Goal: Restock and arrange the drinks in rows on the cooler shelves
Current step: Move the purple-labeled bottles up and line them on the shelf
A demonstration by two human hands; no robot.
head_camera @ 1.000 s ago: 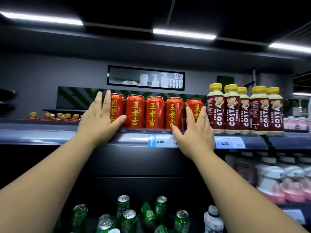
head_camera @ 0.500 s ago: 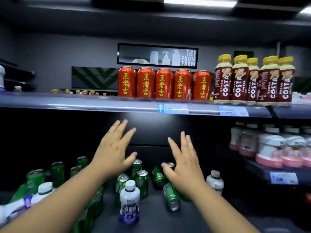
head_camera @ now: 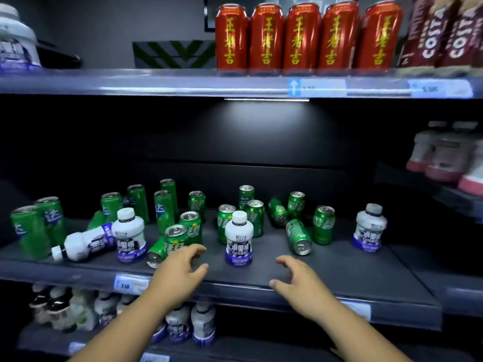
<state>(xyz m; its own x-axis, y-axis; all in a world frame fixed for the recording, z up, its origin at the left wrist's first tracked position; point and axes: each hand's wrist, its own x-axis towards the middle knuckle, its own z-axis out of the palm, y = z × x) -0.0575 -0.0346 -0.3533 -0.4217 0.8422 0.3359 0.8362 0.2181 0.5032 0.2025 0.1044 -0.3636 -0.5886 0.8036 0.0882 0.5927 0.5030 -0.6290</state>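
Over shelf point(head_camera: 339, 273) front, left hand point(head_camera: 180, 273) and right hand point(head_camera: 298, 280) hovered loose-fingered, holding nothing, white bottle point(head_camera: 239, 239) upright between them, green cans point(head_camera: 324, 226) scattered behind, some toppled.

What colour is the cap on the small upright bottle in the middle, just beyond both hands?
The cap is white, seen clearly in the head view.

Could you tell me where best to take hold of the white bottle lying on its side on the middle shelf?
Probably grip the toppled white bottle round its mid-body, reaching in from the shelf's front edge and above with the left hand. It lies on its side, cap pointing front-left, base beside an upright white bottle. Green cans crowd behind, so only the front looks open.
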